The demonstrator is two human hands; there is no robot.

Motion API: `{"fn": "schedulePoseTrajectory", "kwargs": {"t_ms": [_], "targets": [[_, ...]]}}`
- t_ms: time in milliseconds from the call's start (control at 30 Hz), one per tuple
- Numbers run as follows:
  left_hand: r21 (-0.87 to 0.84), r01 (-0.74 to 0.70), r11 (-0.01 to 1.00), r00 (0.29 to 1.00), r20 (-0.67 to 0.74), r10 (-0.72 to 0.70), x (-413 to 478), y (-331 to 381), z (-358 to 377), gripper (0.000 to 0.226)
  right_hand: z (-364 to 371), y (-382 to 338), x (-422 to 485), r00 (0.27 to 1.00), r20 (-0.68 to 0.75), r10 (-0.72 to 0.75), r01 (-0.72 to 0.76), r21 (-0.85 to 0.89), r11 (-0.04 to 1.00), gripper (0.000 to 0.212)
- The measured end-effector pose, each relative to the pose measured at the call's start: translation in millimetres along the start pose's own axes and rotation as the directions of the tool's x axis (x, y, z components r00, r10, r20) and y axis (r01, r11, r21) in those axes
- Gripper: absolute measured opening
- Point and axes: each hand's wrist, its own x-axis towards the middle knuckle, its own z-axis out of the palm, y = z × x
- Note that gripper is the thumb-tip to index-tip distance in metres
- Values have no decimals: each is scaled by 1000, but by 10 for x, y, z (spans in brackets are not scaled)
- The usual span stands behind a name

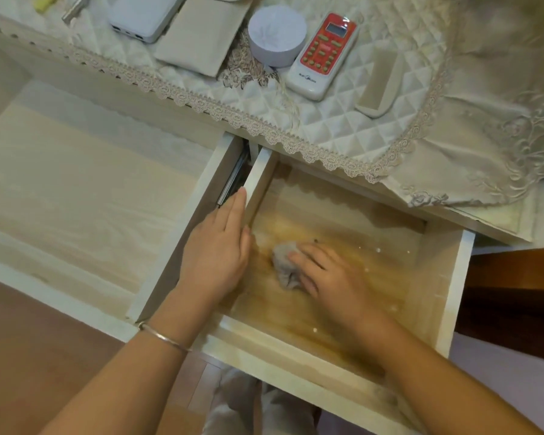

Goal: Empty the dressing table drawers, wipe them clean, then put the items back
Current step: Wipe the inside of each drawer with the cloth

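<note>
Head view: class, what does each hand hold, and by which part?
Right hand presses a crumpled cloth under its fingers, covering its right part. Left hand holds nothing, resting flat on the drawer side wall.

Grey cloth (pixel 285 266) (red-faced remote (pixel 322 54))

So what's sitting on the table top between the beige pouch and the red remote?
In the head view, a round white lidded box stands between the beige pouch and the red remote.

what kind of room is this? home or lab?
Most likely a home bedroom: a dressing table with two open drawers, a quilted lace-trimmed cover on top, and personal items there such as a remote control and a round white jar.
</note>
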Motion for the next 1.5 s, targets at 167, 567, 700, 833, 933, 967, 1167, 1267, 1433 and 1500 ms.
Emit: {"fn": "schedulePoseTrajectory", "kwargs": {"t_ms": [167,567,700,833,933,967,1167,1267,1433,1500], "targets": [[-30,-14,999,999,-29,14,8,-16,25,53,52,92,1035,942,-89,323,-323,10,946,30],[-70,2,998,1000,-1,-2,-3,-40,23,52,-320,643,53,607,-191,772,-786,-2,618,34],[-89,1,996,1000,-5,-1,-1,-18,14,54,-149,504,187,483,-217,849,-862,54,504,32],[-97,0,995,1000,-9,-1,7,-27,28,54,55,85,571,729,-137,671,-679,-12,734,32],[-94,-12,996,1000,-9,12,2,-46,41,55,22,70,534,817,-105,567,-573,-35,819,29],[-98,-12,995,1000,-9,11,2,-51,42,56,-43,159,438,791,-120,600,-608,-45,793,29],[-129,4,992,1000,-2,-4,-6,-52,46,56,-350,561,133,468,-171,867,-883,-44,468,30],[-137,18,990,1000,12,-16,10,-41,39,56,-336,605,210,456,-171,873,-890,-80,449,29],[-133,10,991,999,33,-6,-3,-66,27,55,-385,461,-9,511,-91,855,-859,-88,504,30],[-130,17,991,999,49,-11,2,-67,21,56,-379,193,-214,561,-47,827,-827,-89,556,31]]}}
